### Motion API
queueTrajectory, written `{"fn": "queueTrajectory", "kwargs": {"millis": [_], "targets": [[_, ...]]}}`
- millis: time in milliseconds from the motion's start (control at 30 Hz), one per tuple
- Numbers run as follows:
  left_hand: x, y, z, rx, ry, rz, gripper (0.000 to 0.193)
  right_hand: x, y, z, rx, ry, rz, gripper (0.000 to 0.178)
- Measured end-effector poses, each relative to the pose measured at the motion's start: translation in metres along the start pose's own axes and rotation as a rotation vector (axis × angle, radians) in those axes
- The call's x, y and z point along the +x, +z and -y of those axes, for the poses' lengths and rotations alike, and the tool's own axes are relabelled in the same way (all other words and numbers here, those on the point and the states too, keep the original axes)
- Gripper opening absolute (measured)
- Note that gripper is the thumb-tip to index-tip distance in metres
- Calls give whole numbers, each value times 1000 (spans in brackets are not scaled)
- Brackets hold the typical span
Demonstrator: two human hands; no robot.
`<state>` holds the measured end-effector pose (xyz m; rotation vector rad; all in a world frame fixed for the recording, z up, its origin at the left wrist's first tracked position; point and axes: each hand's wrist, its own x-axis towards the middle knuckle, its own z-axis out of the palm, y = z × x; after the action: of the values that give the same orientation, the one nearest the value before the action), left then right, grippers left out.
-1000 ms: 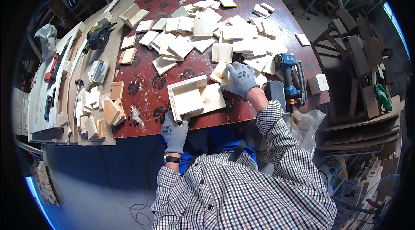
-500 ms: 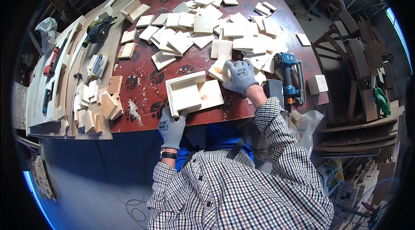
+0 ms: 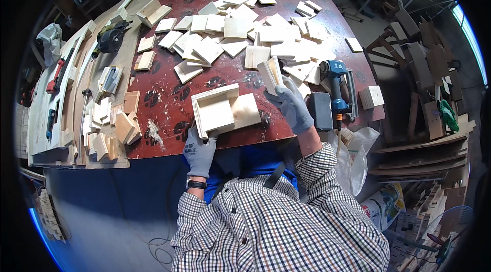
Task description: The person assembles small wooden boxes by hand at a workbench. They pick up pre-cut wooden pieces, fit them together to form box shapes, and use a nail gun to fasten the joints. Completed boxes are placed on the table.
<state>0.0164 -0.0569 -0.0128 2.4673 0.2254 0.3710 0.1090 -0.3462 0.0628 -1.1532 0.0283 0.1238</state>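
**Right hand in a grey coated glove [image 3: 293,107] holds up flat pale wood**

The right grip is closed on the lower right end of a pale, straight-edged wooden piece [image 3: 268,78], tilted steeply upward so that it leans away to the far left of the fingers; whether this is one board or two together is hard to tell.

To the left and nearer, the left hand in a matching grey glove [image 3: 199,154] clasps the near left corner of a shallow, pale wooden box-like assembly [image 3: 216,113], with smooth faces and raised strips along its far and left sides. This lies beyond the fingertips, near the front edge of a glossy reddish-brown tabletop [image 3: 163,80] with dark blotches. A flat, faintly knotted pale board [image 3: 247,109] adjoins it on the right.

Farther off spreads a loose, overlapping heap of thin, square-cut pale boards [image 3: 235,28]. Right of the right grip sits a blue metal nail gun [image 3: 335,83], beside a dark, rounded-edged block [image 3: 320,104].
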Motion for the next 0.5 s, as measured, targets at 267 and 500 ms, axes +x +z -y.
{"fn": "queueTrajectory", "kwargs": {"millis": [267,500], "targets": [[0,1,1,13,9,13,51,-1,-2,-9,193,124,41,72],[0,3,3,-14,-5,23,51,-10,8,-9,-304,-42,-50,71]]}}
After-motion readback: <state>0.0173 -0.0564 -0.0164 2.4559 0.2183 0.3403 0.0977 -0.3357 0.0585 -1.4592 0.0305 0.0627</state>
